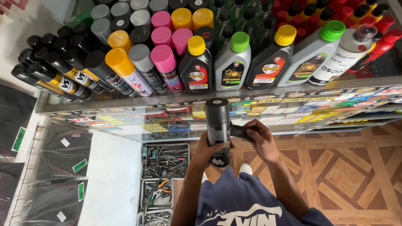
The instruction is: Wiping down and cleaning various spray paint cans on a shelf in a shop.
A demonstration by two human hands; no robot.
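Left hand [208, 150] clamped on black spray can [218, 130]; right hand [260, 138] grips dark cloth [240, 132] beside can. Trays [165, 160] hold tools. Glass counter [125, 125], wood floor [347, 171].

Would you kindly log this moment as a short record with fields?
Left hand: grips black spray can, upright
Right hand: holds dark cloth against the can
Shelf: spray cans with coloured caps, oil bottles
Floor: trays of tools, wooden parquet
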